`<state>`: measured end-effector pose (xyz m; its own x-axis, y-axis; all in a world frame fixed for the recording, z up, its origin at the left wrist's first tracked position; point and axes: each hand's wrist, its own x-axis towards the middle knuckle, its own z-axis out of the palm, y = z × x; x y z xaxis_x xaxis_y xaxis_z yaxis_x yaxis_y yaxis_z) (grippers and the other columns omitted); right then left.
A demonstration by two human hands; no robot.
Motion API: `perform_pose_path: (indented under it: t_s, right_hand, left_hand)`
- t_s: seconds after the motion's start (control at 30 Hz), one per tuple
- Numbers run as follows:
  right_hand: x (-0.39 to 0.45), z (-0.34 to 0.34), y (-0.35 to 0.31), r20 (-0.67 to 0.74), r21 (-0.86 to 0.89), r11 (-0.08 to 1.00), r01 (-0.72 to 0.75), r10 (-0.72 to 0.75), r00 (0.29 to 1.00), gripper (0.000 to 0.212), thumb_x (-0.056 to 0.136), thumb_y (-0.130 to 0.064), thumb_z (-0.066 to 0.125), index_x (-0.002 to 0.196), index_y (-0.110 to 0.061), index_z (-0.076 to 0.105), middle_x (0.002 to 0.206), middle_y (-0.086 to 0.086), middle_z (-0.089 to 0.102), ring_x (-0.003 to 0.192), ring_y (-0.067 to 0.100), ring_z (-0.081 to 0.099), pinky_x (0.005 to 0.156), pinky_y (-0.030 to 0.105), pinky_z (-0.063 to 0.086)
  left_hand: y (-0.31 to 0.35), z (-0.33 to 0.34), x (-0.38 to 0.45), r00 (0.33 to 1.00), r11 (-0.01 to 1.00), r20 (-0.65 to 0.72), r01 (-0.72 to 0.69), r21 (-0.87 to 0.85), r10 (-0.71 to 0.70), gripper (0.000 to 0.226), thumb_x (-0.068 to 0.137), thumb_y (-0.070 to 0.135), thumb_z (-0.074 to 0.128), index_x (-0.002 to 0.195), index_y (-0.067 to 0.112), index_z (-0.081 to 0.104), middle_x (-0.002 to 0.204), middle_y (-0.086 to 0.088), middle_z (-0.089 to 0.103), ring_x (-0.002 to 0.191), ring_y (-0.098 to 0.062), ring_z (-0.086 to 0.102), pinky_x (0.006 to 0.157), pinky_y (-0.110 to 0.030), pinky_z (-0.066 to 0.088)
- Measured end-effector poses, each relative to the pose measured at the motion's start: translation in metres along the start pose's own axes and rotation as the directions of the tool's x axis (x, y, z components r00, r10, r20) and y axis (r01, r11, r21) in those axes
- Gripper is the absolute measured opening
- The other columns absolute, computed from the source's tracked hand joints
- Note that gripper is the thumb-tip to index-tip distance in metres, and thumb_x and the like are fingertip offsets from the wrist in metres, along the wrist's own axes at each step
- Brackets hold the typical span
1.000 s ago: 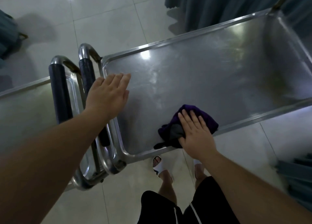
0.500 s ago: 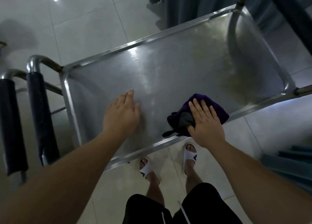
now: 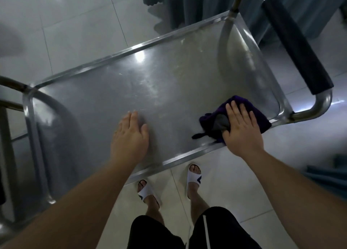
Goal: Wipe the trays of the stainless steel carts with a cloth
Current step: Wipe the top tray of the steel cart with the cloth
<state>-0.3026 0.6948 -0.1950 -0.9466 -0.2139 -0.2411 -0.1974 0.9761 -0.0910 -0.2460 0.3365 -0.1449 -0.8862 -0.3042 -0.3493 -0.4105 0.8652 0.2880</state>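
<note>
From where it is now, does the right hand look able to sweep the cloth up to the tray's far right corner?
Probably yes. The right hand presses the cloth flat near the right end; the tray surface beyond it lies bare up to the corner.

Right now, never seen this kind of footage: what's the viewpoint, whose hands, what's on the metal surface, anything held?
There is no robot. One wide-angle camera on a person's head looks down at their bare arms, legs and sandals. The metal surface is the tray of a stainless steel cart, with a padded handle at its right end. The right hand presses flat on a dark purple cloth at the tray's near right corner; the fingers are straight, not a curled grip. The left hand is open, palm down on or just above the bare metal.
</note>
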Motion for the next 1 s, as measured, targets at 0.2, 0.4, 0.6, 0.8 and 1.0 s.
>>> perform_pose_path:
  t_s: [0.2, 0.4, 0.6, 0.8, 1.0]
  right_hand:
    - [0.027, -0.021, 0.067, 0.007, 0.042, 0.988, -0.148, 0.148, 0.989, 0.083, 0.091, -0.048, 0.03, 0.165, -0.022, 0.004, 0.174, 0.001, 0.006, 0.159, 0.023, 0.003, 0.129, 0.049, 0.007]
    - [0.041, -0.021, 0.06, -0.044, 0.1, 0.947, -0.304, 0.31, 0.95, 0.08, 0.094, -0.048, 0.029, 0.166, -0.019, 0.006, 0.174, 0.004, 0.007, 0.159, 0.026, 0.003, 0.129, 0.05, 0.003]
    - [0.025, -0.013, -0.022, -0.025, 0.128, 0.936, -0.328, 0.333, 0.942, 0.085, 0.088, -0.046, 0.028, 0.165, -0.012, 0.015, 0.172, 0.01, 0.015, 0.157, 0.034, 0.013, 0.127, 0.054, 0.012]
    - [-0.008, 0.016, -0.163, 0.013, 0.06, 0.996, 0.069, -0.07, 0.997, 0.093, 0.086, -0.046, 0.043, 0.165, -0.011, 0.011, 0.173, 0.01, 0.009, 0.159, 0.033, 0.007, 0.127, 0.054, 0.006]
    - [0.035, 0.016, -0.195, 0.004, 0.017, 0.92, 0.392, -0.393, 0.92, 0.084, 0.091, -0.047, 0.045, 0.166, -0.019, 0.016, 0.173, 0.001, 0.009, 0.16, 0.024, 0.005, 0.128, 0.049, 0.005]
  left_hand:
    - [-0.01, 0.013, 0.008, 0.997, 0.997, -0.058, 0.045, 0.055, -0.042, 0.062, 0.111, 0.043, 0.037, 0.166, 0.017, 0.025, 0.174, -0.013, 0.022, 0.161, -0.032, 0.018, 0.129, -0.052, 0.021]
    - [-0.019, 0.017, 0.029, 0.99, 0.994, -0.114, 0.091, 0.054, -0.085, 0.063, 0.112, 0.045, 0.031, 0.168, 0.021, 0.016, 0.178, -0.006, 0.009, 0.164, -0.025, 0.005, 0.13, -0.05, 0.012]
    - [-0.027, 0.028, 0.049, 0.974, 0.989, -0.177, 0.147, 0.033, -0.139, 0.063, 0.114, 0.042, 0.027, 0.171, 0.023, 0.009, 0.179, 0.0, 0.001, 0.164, -0.021, -0.004, 0.132, -0.045, 0.0]
    - [-0.033, 0.04, 0.052, 0.964, 0.989, -0.223, 0.149, 0.011, -0.143, 0.066, 0.109, 0.048, 0.022, 0.17, 0.027, 0.009, 0.178, 0.003, 0.003, 0.164, -0.016, -0.003, 0.131, -0.04, -0.005]
    - [-0.035, 0.042, 0.058, 0.953, 0.987, -0.263, 0.16, 0.006, -0.153, 0.069, 0.104, 0.046, 0.024, 0.17, 0.024, 0.018, 0.177, 0.0, 0.012, 0.164, -0.019, 0.006, 0.131, -0.038, -0.001]
